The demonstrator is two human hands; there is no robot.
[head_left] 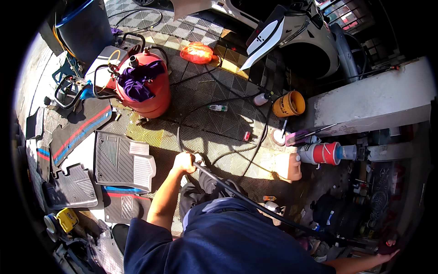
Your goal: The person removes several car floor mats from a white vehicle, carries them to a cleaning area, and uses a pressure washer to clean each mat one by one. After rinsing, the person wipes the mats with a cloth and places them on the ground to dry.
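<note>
My left hand [185, 163] is closed around a long black hose [223, 184]. Beyond this fist a short length of the hose points up and away over the floor. The rest crosses in front of my body toward the lower right. There my right arm stretches far out, and my right hand [387, 256] is at a dark reddish rounded thing [388, 245] close to the picture's rim. Shade and distortion hide whether its fingers close on that thing. Below my left hand, ridged car floor mats [121, 160] lie on the ground.
A red tank [153, 102] with a purple cloth [139, 82] stands ahead left, by a blue barrel [86, 32]. An orange bag [197, 53], a bottle [218, 108] and thin hoses lie on the floor. A yellow bucket [292, 104], a beige jug [288, 167] and a white car [310, 43] are right.
</note>
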